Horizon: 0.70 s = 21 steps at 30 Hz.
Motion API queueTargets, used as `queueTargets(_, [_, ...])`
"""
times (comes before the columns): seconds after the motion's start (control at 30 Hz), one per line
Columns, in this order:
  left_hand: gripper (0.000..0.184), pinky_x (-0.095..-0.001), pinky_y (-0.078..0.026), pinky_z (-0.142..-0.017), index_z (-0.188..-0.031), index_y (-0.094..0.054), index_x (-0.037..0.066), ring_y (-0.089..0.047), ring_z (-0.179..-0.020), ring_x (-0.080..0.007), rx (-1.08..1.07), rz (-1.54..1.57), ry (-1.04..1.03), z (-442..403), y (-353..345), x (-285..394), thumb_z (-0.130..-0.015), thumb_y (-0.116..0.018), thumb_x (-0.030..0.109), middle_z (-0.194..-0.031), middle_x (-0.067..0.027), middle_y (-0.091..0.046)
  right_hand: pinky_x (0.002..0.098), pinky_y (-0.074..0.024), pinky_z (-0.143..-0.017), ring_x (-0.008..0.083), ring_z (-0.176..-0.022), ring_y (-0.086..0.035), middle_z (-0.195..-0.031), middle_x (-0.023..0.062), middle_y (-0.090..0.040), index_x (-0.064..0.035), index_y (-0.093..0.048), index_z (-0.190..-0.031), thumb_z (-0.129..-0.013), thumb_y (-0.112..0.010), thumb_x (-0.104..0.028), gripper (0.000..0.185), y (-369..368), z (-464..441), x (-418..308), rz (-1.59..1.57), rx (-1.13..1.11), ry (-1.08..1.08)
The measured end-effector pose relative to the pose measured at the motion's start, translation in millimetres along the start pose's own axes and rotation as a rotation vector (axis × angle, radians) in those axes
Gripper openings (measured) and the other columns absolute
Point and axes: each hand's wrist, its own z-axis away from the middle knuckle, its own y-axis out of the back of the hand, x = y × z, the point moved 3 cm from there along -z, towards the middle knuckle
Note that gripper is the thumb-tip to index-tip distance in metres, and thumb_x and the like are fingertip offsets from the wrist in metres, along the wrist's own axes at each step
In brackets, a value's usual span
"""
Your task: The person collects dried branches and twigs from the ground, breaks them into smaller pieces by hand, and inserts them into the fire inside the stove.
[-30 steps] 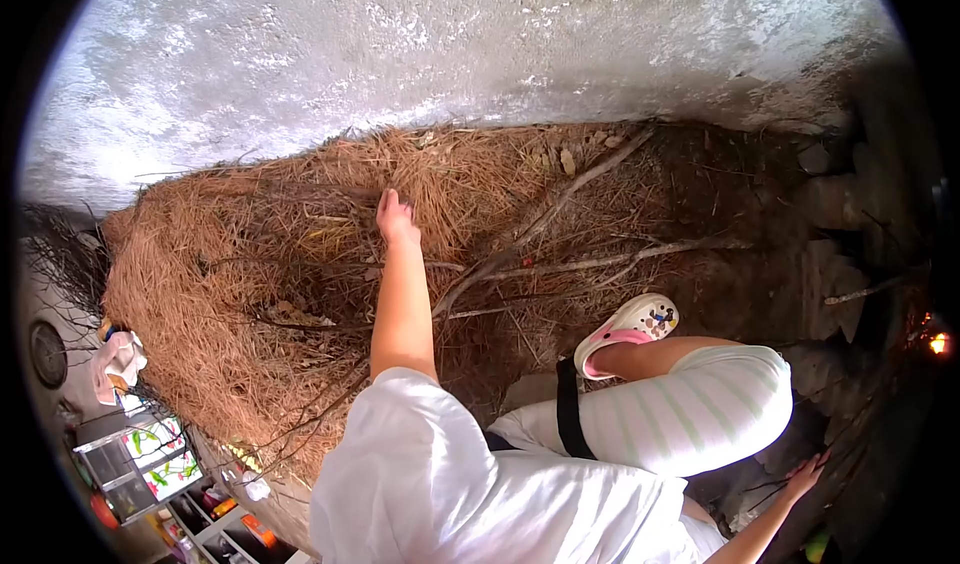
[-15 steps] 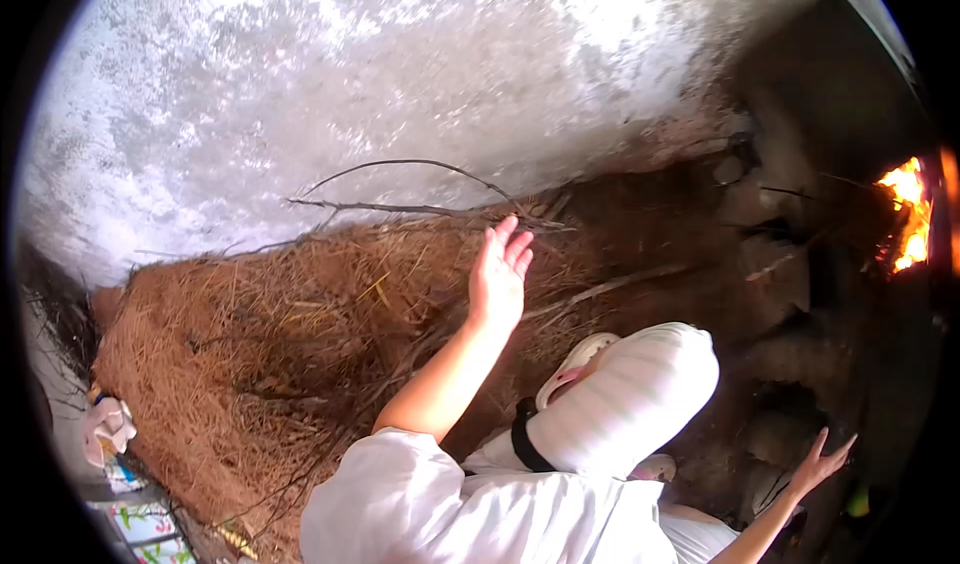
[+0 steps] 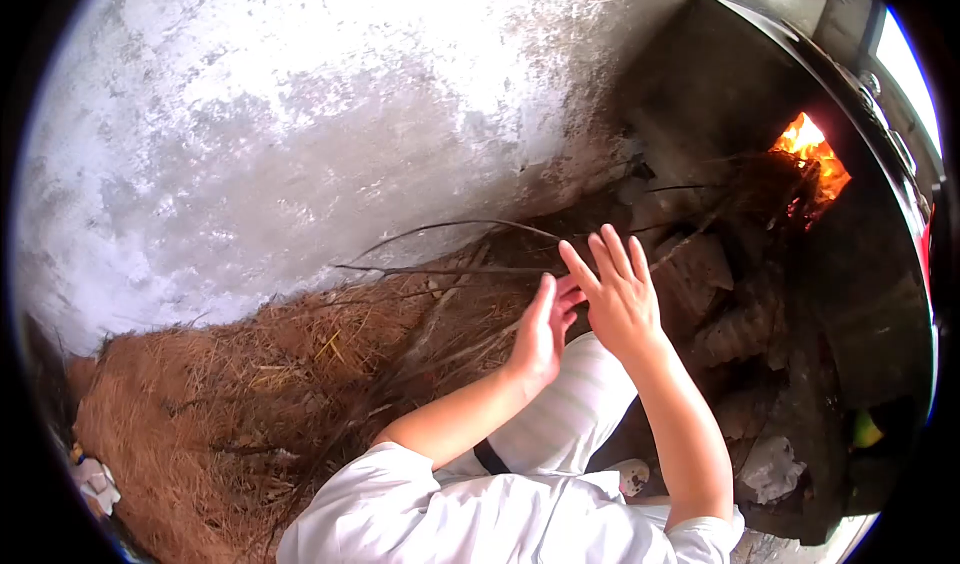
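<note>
In the head view, my left hand [image 3: 543, 336] is raised above my bent knee, its thumb up and fingers apart, partly hidden behind the right hand. My right hand [image 3: 625, 304] is lifted beside it, fingers spread and back of the hand showing. The two hands overlap at the fingertips; whether they touch I cannot tell. Just beyond them, a thin bent branch [image 3: 455, 270] lies along the foot of the wall, and neither hand grips it. To the right, a fire [image 3: 812, 154] burns in the opening of a dark stove [image 3: 730, 69], with twigs sticking out.
A heap of dry straw and twigs [image 3: 230, 384] covers the floor at left, against a whitewashed wall [image 3: 300, 134]. Brick-like blocks [image 3: 697, 269] lie below the stove opening. Crumpled plastic [image 3: 772, 469] sits at lower right, and a pale cloth [image 3: 97, 484] at far left.
My right hand has come up from the lower right to beside the left hand. The view has shifted right, showing more of the stove. Both hands stay open.
</note>
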Motion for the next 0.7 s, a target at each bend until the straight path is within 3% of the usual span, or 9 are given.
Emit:
queueTargets(0.07, [0.054, -0.0303, -0.024, -0.092, -0.120, -0.051, 0.012, -0.043, -0.109, -0.0108, 0.035, -0.089, 0.054, 6.4, 1.4, -4.8, -0.092, -0.031, 0.054, -0.118, 0.0011, -0.053, 0.0435, -0.0285, -0.103, 0.0271, -0.098, -0.053, -0.091, 0.0116, -0.057, -0.0182, -0.034, -0.137, -0.074, -0.056, -0.013, 0.068, -18.8, -5.1, -1.0, -0.051, -0.241, -0.017])
queueTargets(0.13, [0.053, -0.0307, -0.024, -0.093, -0.122, -0.050, 0.012, -0.041, -0.112, -0.0100, -0.060, -0.185, 0.143, 13.3, 1.2, 6.5, -0.093, -0.032, 0.052, -0.120, 0.0002, -0.052, 0.0399, -0.0447, -0.080, 0.0242, -0.074, -0.057, -0.075, 0.0063, -0.055, -0.0199, -0.046, -0.129, -0.074, -0.056, -0.013, 0.055, -25.2, -2.6, 5.0, -0.159, -0.203, -0.044])
queueTargets(0.2, [0.048, -0.0328, -0.026, -0.100, -0.124, -0.048, 0.006, -0.038, -0.122, -0.0124, -0.155, -0.299, 0.174, 23.4, -1.9, 20.8, -0.094, -0.039, 0.043, -0.125, -0.0037, -0.050, 0.0380, -0.0472, -0.066, 0.0258, -0.071, -0.059, -0.074, 0.0076, -0.056, -0.0175, -0.059, -0.110, -0.071, -0.058, -0.010, 0.040, -22.7, 7.2, 12.9, -0.271, -0.145, -0.117])
queueTargets(0.33, [0.037, -0.0331, -0.041, -0.093, -0.125, -0.045, -0.001, -0.055, -0.107, -0.0196, -0.464, -0.618, 0.029, 42.1, -2.3, 60.2, -0.093, -0.049, 0.018, -0.125, -0.0117, -0.051, 0.0376, -0.0470, -0.061, 0.0276, -0.069, -0.059, -0.072, 0.0094, -0.055, -0.0116, -0.060, -0.089, -0.066, -0.062, -0.005, 0.023, -3.0, 31.6, 47.2, -0.277, -0.027, -0.258])
queueTargets(0.4, [0.019, -0.0314, -0.049, -0.079, -0.101, -0.062, -0.001, -0.063, -0.089, -0.0185, -0.341, -0.960, -0.229, 46.9, 2.0, 92.8, -0.091, -0.050, 0.009, -0.099, -0.0119, -0.064, 0.0396, -0.0463, -0.060, 0.0314, -0.069, -0.058, -0.073, 0.0122, -0.057, -0.0092, -0.059, -0.088, -0.072, -0.061, -0.007, 0.016, 10.3, 46.7, 66.6, -0.341, -0.029, -0.356])
queueTargets(0.43, [0.013, -0.0309, -0.050, -0.075, -0.089, -0.065, 0.001, -0.063, -0.084, -0.0195, -0.254, -1.248, -0.636, 46.2, 2.7, 114.1, -0.087, -0.054, 0.007, -0.090, -0.0105, -0.065, 0.0397, -0.0464, -0.061, 0.0326, -0.070, -0.058, -0.075, 0.0130, -0.058, -0.0080, -0.059, -0.088, -0.073, -0.061, -0.008, 0.016, 17.4, 54.5, 74.3, -0.367, -0.029, -0.396])
queueTargets(0.47, [0.009, -0.0309, -0.049, -0.071, -0.086, -0.065, 0.002, -0.061, -0.080, -0.0218, -0.113, -1.463, -0.900, 44.4, 7.2, 132.4, -0.083, -0.058, 0.006, -0.088, -0.0104, -0.064, 0.0399, -0.0465, -0.061, 0.0338, -0.071, -0.058, -0.077, 0.0137, -0.059, -0.0068, -0.058, -0.088, -0.074, -0.061, -0.009, 0.015, 25.1, 62.1, 81.1, -0.394, -0.025, -0.434])
queueTargets(0.53, [0.010, -0.0334, -0.050, -0.070, -0.085, -0.064, 0.003, -0.061, -0.080, -0.0245, 0.135, -1.602, -0.971, 32.9, 36.2, 153.5, -0.081, -0.061, 0.012, -0.088, -0.0099, -0.063, 0.0403, -0.0463, -0.064, 0.0360, -0.075, -0.058, -0.079, 0.0157, -0.060, -0.0038, -0.058, -0.086, -0.075, -0.061, -0.010, 0.013, 34.6, 78.8, 93.6, -0.390, -0.085, -0.525])
queueTargets(0.7, [0.025, -0.0363, -0.046, -0.081, -0.099, -0.064, 0.005, -0.062, -0.087, -0.0272, -0.082, -1.899, -0.859, 17.3, 107.3, 149.5, -0.086, -0.057, 0.025, -0.100, -0.0112, -0.064, 0.0444, -0.0413, -0.061, 0.0419, -0.075, -0.052, -0.075, 0.0209, -0.056, -0.0010, -0.048, -0.076, -0.078, -0.059, -0.010, 0.014, 42.7, 111.0, 117.6, -0.440, -0.051, -0.665])
